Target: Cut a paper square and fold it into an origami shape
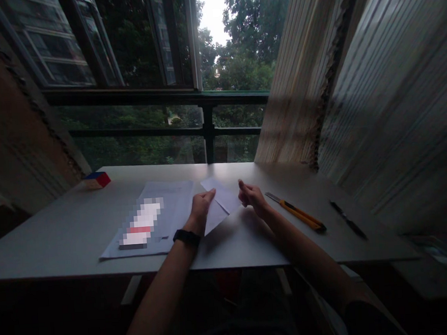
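Observation:
A sheet of white paper (229,200), folded so that a slanting flap edge crosses it, is held up just above the table between my hands. My left hand (202,208), with a black watch (187,238) on the wrist, grips its left side, thumb on top. At the sheet's right corner, my right hand (253,195) is closed with fingers curled and thumb raised; the corner meets the fingers, though the exact grip is partly hidden. A yellow utility knife (301,214) lies right of my right hand, its blade pointing away from me.
On the white table (59,232), flat sheets of paper (176,201) lie at left, bearing a pixelated item (142,221). A puzzle cube (98,180) sits at the back left. Far right lies a dark pen (348,220). Curtains (284,81) and a window stand behind the table.

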{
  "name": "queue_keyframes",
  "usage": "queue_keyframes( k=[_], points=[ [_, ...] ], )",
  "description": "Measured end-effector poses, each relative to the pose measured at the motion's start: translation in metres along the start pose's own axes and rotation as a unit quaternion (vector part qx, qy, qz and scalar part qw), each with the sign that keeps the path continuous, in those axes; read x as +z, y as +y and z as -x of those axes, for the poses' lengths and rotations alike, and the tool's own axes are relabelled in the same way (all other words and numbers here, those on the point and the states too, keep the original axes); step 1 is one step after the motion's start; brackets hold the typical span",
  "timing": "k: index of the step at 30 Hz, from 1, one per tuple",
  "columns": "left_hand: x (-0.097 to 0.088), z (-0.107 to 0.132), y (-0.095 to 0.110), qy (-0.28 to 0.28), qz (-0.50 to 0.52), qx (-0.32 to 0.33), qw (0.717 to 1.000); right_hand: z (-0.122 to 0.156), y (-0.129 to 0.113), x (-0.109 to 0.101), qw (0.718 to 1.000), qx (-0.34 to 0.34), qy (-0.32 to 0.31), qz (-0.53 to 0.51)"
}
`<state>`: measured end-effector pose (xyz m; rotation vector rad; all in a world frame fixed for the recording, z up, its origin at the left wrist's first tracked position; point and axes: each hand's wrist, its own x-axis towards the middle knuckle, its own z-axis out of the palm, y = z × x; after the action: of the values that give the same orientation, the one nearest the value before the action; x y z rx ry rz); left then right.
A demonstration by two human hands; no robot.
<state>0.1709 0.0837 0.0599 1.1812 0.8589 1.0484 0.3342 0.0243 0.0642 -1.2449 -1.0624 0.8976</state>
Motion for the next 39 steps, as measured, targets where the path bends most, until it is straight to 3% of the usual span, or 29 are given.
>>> queue_keyframes(
  k=[4,7,12,17,22,28,32,35,39],
  points=[
    [0.004,0.007,-0.003,-0.140,-0.073,-0.050,0.986,0.002,0.000,0.000,0.995,0.072,-0.067,-0.027],
    [0.006,0.011,-0.007,-0.187,-0.065,-0.059,0.978,0.004,-0.001,-0.001,0.992,0.094,-0.083,-0.034],
    [0.005,0.009,-0.011,-0.187,-0.057,-0.042,0.980,0.004,-0.001,-0.001,0.991,0.085,-0.091,-0.051],
    [0.004,0.012,-0.008,-0.227,-0.050,-0.058,0.971,0.000,0.005,0.000,0.992,0.083,-0.070,-0.071],
    [0.003,0.014,-0.009,-0.249,-0.067,-0.071,0.964,-0.001,0.005,0.001,0.993,0.073,-0.070,-0.061],
    [0.000,0.013,-0.011,-0.278,-0.090,-0.084,0.953,0.001,0.003,0.002,0.998,0.006,-0.057,-0.020],
    [0.001,0.015,-0.009,-0.296,-0.089,-0.084,0.947,0.000,0.003,0.000,1.000,0.017,-0.026,0.002],
    [0.001,0.016,-0.009,-0.285,-0.077,-0.090,0.951,-0.001,0.002,0.000,1.000,0.016,-0.007,-0.006],
    [0.003,0.011,-0.011,-0.225,-0.039,-0.085,0.970,-0.002,0.004,0.000,0.999,0.029,-0.027,-0.037]
  ],
)
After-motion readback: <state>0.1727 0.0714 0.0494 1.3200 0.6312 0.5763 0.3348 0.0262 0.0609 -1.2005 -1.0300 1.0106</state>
